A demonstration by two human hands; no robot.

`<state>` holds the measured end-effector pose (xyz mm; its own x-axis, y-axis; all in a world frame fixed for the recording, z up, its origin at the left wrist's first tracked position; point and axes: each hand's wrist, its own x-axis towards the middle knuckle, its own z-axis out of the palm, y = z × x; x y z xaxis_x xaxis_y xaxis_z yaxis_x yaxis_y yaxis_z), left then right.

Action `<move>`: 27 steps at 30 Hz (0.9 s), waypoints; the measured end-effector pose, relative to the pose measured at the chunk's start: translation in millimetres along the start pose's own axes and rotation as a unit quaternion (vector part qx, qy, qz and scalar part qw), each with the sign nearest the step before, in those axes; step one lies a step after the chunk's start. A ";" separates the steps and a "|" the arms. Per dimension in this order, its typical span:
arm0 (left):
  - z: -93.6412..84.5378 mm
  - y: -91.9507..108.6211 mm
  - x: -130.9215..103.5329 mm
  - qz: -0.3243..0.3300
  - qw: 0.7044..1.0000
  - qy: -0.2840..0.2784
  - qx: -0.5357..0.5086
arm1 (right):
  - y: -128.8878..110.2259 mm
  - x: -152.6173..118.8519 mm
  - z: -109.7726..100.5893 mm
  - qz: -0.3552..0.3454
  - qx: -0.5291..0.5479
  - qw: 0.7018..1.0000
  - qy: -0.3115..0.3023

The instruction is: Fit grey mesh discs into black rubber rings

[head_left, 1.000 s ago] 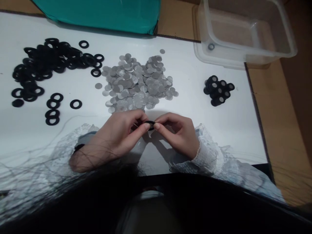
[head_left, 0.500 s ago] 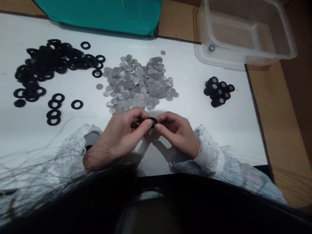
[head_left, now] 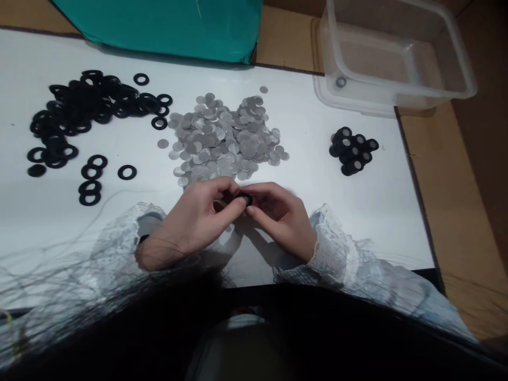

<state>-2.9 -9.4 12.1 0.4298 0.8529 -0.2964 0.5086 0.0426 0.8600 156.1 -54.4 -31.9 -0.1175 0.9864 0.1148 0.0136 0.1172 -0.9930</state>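
Note:
A small black ring [head_left: 246,199] is pinched between my two hands, above the white board near its front edge. My left hand [head_left: 198,217] grips its left side, the thumb lying on top. On the right, my right hand [head_left: 281,217] holds the other side between thumb and fingers; the fingers partly cover the ring. Just beyond my fingers lies a spread heap of thin silver-grey discs [head_left: 226,137]. To the left is a pile of black rings [head_left: 75,111], with several loose ones in front of it. Black rings with grey centres [head_left: 354,151] are stacked in a cluster at the right.
At the back right a clear plastic tub [head_left: 397,58] stands on its lid, over the board's edge. A teal covered object [head_left: 166,29] lies at the back. Brown cardboard [head_left: 456,174] borders the white board [head_left: 309,132]. Loose hair strands hang at lower left.
My right hand has shifted slightly left, its fingers closing further around the ring, which now shows less. The view has moved a little; the piles look unchanged.

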 end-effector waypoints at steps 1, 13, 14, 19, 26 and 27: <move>0.3 -0.2 -0.2 0.003 1.000 0.001 0.003 | 0.7 0.2 0.2 0.001 0.002 1.000 0.002; 0.5 -0.9 1.0 0.024 0.998 -0.029 0.051 | -3.8 5.4 -9.8 0.068 0.051 0.995 -0.047; 1.8 -1.5 1.1 0.019 0.999 -0.026 0.041 | -3.7 5.7 -9.7 0.069 0.054 0.995 -0.042; 2.5 -9.7 3.4 -0.005 0.999 0.006 -0.043 | 1.8 8.2 -7.1 0.119 0.102 0.988 0.006; -18.4 -0.4 7.0 0.104 0.989 -0.027 0.103 | -3.0 9.1 -9.2 0.067 0.063 0.995 0.022; -18.6 2.3 5.9 0.125 0.986 -0.009 0.113 | -4.1 8.6 -9.6 0.058 0.053 0.997 0.026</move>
<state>-13.0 5.4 20.1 0.5750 0.8123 -0.0973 0.5382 -0.2860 0.7928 164.5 -45.2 -26.6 -0.0694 0.9976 -0.0017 -0.0814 -0.0073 -0.9967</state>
